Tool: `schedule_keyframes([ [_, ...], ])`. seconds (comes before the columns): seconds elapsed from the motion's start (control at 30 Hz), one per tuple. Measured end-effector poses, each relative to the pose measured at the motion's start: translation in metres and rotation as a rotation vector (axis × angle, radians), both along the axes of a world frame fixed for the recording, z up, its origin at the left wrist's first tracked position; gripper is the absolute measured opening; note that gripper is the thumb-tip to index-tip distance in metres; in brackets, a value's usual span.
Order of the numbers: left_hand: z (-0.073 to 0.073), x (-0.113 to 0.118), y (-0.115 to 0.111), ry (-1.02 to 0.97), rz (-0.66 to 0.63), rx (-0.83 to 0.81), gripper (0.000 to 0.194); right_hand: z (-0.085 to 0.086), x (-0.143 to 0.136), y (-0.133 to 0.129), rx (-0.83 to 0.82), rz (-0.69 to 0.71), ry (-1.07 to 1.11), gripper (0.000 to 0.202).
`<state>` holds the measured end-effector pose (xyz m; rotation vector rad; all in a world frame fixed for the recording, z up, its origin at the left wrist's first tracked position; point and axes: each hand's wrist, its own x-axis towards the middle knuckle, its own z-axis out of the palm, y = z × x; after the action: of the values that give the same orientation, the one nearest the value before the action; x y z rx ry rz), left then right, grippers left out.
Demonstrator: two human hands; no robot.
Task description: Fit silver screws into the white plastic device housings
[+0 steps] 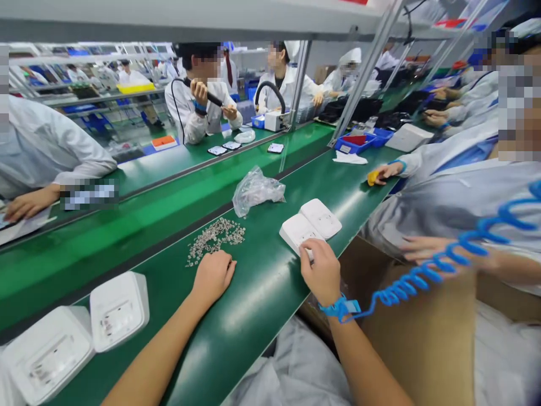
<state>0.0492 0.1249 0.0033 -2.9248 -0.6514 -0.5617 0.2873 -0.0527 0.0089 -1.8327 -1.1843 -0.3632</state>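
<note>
My left hand (213, 275) rests on the green bench with its fingers curled, at the near edge of a pile of small metal parts (217, 237). Whatever its fingertips hold, if anything, is hidden. My right hand (321, 270), wearing a blue wrist strap (341, 308), grips the near edge of a white plastic housing (293, 228). Touching that housing on its far side is a second white housing (322, 217), lying flat with its recess upward. Beyond the pile sits a crumpled clear plastic bag (257, 190).
More white housings (119, 310) stand at the left of the bench (253, 316). A blue coiled cord (448, 254) runs from my strap to the right. Beside me, a co-worker's hand (384, 172) holds something yellow. Blue bins (359, 142) and metal posts stand farther back.
</note>
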Motion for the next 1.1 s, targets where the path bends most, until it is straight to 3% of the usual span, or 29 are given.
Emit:
schedule_keyframes([
  [0.07,0.002,0.001,-0.002,-0.012,0.034,0.016,0.027,-0.006,0.003,-0.009,-0.068,-0.081,-0.022,0.015],
  [0.13,0.006,0.001,-0.01,-0.035,0.021,0.044,0.026,-0.008,-0.006,-0.01,-0.112,-0.066,0.007,0.016],
  [0.3,0.015,0.006,-0.06,-0.072,-0.175,0.081,0.031,0.014,-0.04,-0.006,-0.127,0.257,0.095,0.013],
  [0.47,0.015,0.017,-0.1,0.051,-0.252,0.065,0.052,0.043,-0.025,-0.004,-0.255,0.506,-0.129,0.015],
  [0.63,0.013,0.005,-0.107,0.058,-0.184,0.013,0.06,0.054,-0.008,0.016,-0.493,0.737,-0.484,0.016],
  [0.77,0.013,-0.01,-0.108,0.043,-0.072,-0.05,0.048,0.053,-0.015,0.037,-0.504,0.828,-0.476,0.012],
  [1.1,0.008,-0.009,-0.108,0.077,-0.109,-0.053,0.061,0.049,-0.033,0.046,-0.553,0.759,-0.511,0.009],
])
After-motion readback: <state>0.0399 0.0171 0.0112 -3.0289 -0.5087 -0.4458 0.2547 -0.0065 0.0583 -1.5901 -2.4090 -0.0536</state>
